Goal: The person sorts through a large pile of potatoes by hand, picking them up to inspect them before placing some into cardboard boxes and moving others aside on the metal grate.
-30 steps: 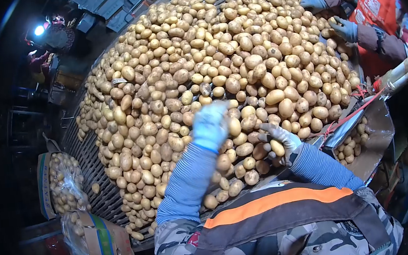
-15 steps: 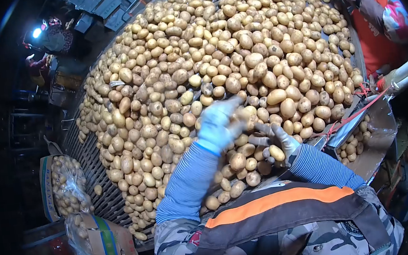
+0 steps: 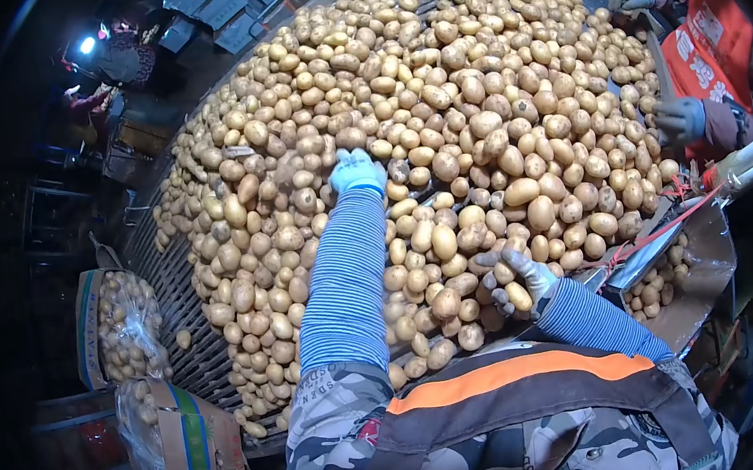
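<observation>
A wide heap of potatoes (image 3: 510,113) covers the slatted table. My left hand (image 3: 357,172), in a light blue glove, reaches far into the middle of the heap; its fingers are bent down on the potatoes, and whatever they grip is hidden. Close to the table's near edge is my right hand (image 3: 526,279), in a pale glove with grey fingers. Those fingers are curled around a yellowish potato (image 3: 518,296), with more potatoes beside and below it.
Two potato-filled boxes (image 3: 199,442) with plastic liners stand at the lower left by the bare slats (image 3: 187,317). At right are another box (image 3: 706,271), red string and wrapped poles. Co-workers' gloved hands (image 3: 681,120) show at the right and top edges.
My left hand has moved from beside my right hand up and left into the heap. My right hand stays near the same place. The co-worker's hands at right have shifted, one now lower.
</observation>
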Motion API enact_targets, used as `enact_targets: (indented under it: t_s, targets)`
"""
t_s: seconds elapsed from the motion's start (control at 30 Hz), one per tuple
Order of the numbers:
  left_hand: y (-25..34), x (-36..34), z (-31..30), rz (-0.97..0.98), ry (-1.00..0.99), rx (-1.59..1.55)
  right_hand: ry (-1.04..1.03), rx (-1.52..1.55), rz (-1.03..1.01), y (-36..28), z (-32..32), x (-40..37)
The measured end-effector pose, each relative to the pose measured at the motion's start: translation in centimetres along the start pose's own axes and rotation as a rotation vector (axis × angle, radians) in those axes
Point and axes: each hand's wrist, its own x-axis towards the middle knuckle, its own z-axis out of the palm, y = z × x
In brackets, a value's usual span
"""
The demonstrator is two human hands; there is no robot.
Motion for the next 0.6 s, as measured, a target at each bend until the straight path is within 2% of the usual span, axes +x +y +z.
enact_targets:
  t_s: [0.07,0.13,0.2,0.27,0.33,0.43,0.47,0.53,0.6]
  targets:
    - [0.5,0.2,-0.3,-0.041,-0.087,0.068,0.005,0.018,-0.013,0.2,-0.3,-0.2]
    - [0.6,-0.6,-1.8,0.031,-0.165,0.092,0.031,0.044,-0.035,0.4,-0.7,-0.4]
    - [0.3,-0.8,-1.1,0.013,-0.084,0.032,0.047,0.126,-0.051,0.4,-0.7,-0.7]
    - [-1.0,-1.2,-0.8,0.039,-0.103,-0.061,0.065,0.234,-0.051,0.2,0.1,-1.1]
    - [-3.5,0.4,0.3,0.066,-0.243,-0.143,0.095,0.222,-0.039,0.4,-0.1,-1.1]
    - [-3.3,-1.0,-1.0,0.169,-0.289,0.121,0.104,0.217,-0.028,0.6,-0.7,-0.8]
    - [-3.7,0.6,0.8,0.215,-0.185,0.145,0.101,0.223,-0.028,0.6,-0.7,-0.9]
    - [-3.0,1.4,0.6,0.209,-0.199,0.202,0.084,0.251,-0.043,0.3,-0.6,-1.2]
    - [-3.3,0.3,0.8,0.245,-0.074,0.186,0.048,0.306,-0.070,0.3,-0.3,-1.6]
